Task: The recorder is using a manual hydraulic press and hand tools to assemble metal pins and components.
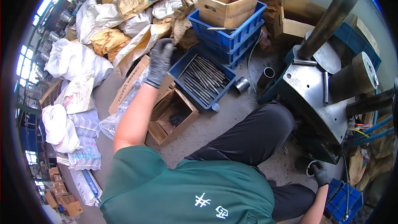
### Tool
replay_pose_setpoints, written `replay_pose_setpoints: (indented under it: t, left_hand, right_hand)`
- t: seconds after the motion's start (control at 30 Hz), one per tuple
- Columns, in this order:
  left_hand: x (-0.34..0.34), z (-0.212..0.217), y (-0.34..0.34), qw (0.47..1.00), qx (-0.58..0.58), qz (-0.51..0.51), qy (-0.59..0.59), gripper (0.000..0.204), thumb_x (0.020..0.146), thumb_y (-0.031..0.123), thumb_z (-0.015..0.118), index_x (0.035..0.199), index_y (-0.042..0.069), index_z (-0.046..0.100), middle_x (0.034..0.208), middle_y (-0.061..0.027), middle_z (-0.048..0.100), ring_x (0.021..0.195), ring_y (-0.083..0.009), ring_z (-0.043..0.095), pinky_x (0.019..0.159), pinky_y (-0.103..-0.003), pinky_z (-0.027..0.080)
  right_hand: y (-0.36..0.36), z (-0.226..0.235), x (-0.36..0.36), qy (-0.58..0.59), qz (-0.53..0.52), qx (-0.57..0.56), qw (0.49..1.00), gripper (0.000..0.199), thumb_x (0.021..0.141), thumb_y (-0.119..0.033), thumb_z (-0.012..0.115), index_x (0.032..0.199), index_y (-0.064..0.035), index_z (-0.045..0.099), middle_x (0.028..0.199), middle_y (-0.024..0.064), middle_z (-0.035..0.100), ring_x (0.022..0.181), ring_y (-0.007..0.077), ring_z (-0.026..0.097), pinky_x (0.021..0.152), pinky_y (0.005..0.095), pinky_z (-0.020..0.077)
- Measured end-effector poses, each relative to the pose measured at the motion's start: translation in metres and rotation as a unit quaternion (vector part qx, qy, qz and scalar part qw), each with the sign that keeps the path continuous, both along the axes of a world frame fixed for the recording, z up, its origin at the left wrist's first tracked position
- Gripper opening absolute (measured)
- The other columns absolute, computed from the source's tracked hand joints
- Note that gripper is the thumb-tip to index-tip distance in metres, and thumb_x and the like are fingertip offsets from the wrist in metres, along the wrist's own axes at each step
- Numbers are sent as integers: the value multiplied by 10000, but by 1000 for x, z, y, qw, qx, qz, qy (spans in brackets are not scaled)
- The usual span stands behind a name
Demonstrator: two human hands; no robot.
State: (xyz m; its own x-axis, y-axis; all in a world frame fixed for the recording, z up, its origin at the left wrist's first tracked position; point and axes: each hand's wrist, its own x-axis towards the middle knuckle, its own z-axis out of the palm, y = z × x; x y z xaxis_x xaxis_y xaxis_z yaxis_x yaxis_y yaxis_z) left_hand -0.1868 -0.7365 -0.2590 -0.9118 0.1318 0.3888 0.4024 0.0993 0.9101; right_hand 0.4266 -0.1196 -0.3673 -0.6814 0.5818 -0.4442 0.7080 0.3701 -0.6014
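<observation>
My left hand, in a grey glove, is stretched out past the corner of a blue crate of metal rods. Its fingers look loosely apart, and no object shows in them. Low on the right, my gloved right hand has its fingers at the rim of a short metal tube near the floor; part of the grip is hidden. On the machine's steel plate lie a rod and a shorter rod.
White and brown sacks are heaped at the left and back. A wooden box tops stacked blue crates. An open cardboard box holds a dark glove. Metal tubes stand near the machine's thick post.
</observation>
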Motion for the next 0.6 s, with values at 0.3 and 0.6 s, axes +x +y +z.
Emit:
replay_pose_setpoints:
  t: [0.3, 0.6]
  left_hand:
    - [25, -9, -195, 717, -471, -32, -513, 193, 847, 263, 721, 842, 71, 742, 679, -96, 706, 511, -200, 637, 522, -337, 519]
    - [-16, -135, -248, 818, -406, 141, -382, 242, 958, 232, 638, 1014, 12, 720, 789, -134, 723, 605, -271, 679, 586, -432, 549]
  right_hand:
    - [-15, 21, 25, -19, 7, -41, 999, 232, 952, -149, 702, 1115, 13, 734, 902, 87, 739, 799, 178, 687, 728, 336, 559]
    - [-2, 3, 63, 34, -54, -135, 989, 238, 948, -122, 659, 1134, 19, 707, 847, 97, 712, 718, 189, 674, 667, 337, 549]
